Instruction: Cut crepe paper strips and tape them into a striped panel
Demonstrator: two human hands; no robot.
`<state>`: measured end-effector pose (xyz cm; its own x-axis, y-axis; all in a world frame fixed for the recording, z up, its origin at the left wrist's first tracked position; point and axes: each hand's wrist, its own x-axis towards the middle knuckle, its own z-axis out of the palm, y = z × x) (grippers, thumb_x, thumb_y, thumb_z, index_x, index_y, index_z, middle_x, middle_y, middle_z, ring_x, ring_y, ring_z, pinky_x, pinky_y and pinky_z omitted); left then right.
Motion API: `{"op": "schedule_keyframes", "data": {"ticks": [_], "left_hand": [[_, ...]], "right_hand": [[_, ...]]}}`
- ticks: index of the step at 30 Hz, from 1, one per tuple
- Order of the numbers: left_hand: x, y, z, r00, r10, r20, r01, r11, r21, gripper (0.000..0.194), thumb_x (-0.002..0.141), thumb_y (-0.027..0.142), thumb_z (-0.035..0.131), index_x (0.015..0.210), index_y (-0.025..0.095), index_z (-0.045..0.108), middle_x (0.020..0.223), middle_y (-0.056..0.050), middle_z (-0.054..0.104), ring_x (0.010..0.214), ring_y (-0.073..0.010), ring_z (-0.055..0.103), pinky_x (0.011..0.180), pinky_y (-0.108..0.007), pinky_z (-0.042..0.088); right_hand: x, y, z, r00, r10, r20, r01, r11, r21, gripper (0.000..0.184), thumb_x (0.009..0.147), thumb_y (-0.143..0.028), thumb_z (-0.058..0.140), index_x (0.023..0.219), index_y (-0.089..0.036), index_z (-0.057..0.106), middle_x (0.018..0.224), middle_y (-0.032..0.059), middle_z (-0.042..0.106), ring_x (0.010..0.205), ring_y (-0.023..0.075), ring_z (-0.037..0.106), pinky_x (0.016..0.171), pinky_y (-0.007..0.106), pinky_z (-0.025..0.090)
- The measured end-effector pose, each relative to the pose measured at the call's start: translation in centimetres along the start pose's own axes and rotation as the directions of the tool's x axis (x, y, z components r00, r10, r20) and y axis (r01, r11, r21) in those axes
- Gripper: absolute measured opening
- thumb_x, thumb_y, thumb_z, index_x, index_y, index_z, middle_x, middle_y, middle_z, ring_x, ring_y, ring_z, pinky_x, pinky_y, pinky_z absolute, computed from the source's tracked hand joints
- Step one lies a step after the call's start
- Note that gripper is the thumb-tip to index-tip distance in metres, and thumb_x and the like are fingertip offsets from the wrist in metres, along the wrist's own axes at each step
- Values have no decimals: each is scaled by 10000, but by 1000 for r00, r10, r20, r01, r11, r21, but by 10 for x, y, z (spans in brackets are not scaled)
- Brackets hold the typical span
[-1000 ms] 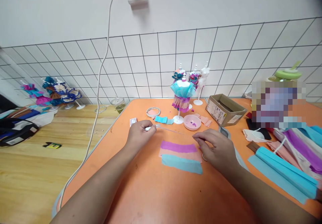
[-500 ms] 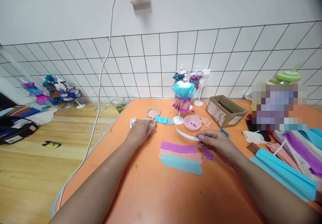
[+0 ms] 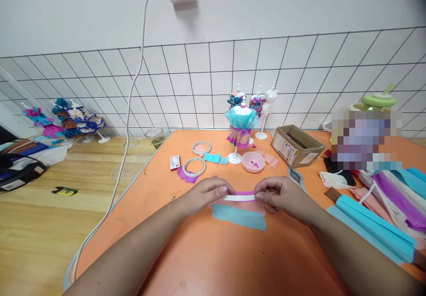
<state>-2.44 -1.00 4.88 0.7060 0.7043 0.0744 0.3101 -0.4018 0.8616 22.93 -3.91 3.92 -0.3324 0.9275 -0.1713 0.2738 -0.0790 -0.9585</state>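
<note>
A strip of white tape [image 3: 238,198] is stretched level between my two hands. My left hand [image 3: 210,193] pinches its left end, and my right hand [image 3: 278,194] pinches the right end. The tape is over or on a purple crepe paper strip [image 3: 245,193], mostly hidden by tape and fingers; whether they touch I cannot tell. Just nearer lie a peach paper strip [image 3: 246,205] and a light blue paper strip [image 3: 238,217], side by side on the orange table [image 3: 213,254]. Scissors [image 3: 271,208] are partly hidden under my right hand.
Two tape rolls, one nearer [image 3: 184,171] and one farther [image 3: 193,150], lie beyond my left hand. A small mannequin in a paper dress [image 3: 241,125] stands behind a pink bowl [image 3: 253,168]. To the right are a cardboard box [image 3: 284,147] and coloured paper rolls [image 3: 376,229].
My left hand has left the tape roll and come right to take the strip's free end. My right hand has lowered the tape towards the purple paper.
</note>
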Motion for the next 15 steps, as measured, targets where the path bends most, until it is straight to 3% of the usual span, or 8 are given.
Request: {"op": "schedule_keyframes", "data": {"ticks": [2,6,9,12,15], "left_hand": [[3,-7,-3,997,-58,-44,58,998,6,367,870,479,462,840,153,628,899,-63,635,849,-182,578,782,-290,460],[5,-19,-15,978,-142,-152,159,982,103,306,815,444,536,710,164,598,801,-27,626,778,-158,572,724,-261,456],[3,-24,-21,970,-205,-128,220,969,114,268,801,429,552,750,175,623,786,-20,646,790,-163,586,744,-272,461],[2,-28,-27,974,-216,-62,220,974,55,238,772,403,590,786,167,620,804,-25,648,790,-162,589,754,-277,467],[3,-31,-28,971,-229,-62,230,973,10,197,752,356,606,765,160,606,781,-26,633,766,-159,585,746,-283,470]], "right_hand": [[3,4,-3,999,37,-26,-37,999,-2,267,736,-427,667,783,-166,641,579,-17,550,470,102,506,412,205,369],[10,13,-7,993,95,-75,-97,995,-24,273,732,-433,659,783,-167,631,552,-19,552,444,109,516,387,205,380],[13,17,-10,989,127,-82,-128,992,-7,274,741,-436,646,784,-166,627,543,-9,573,432,121,542,388,213,391],[14,19,-13,988,137,-74,-136,991,17,267,752,-431,638,777,-165,627,507,-10,567,423,137,562,399,228,403],[15,21,-16,989,143,-46,-142,990,21,261,757,-419,638,751,-158,633,474,-14,551,407,136,556,402,232,396]]}}
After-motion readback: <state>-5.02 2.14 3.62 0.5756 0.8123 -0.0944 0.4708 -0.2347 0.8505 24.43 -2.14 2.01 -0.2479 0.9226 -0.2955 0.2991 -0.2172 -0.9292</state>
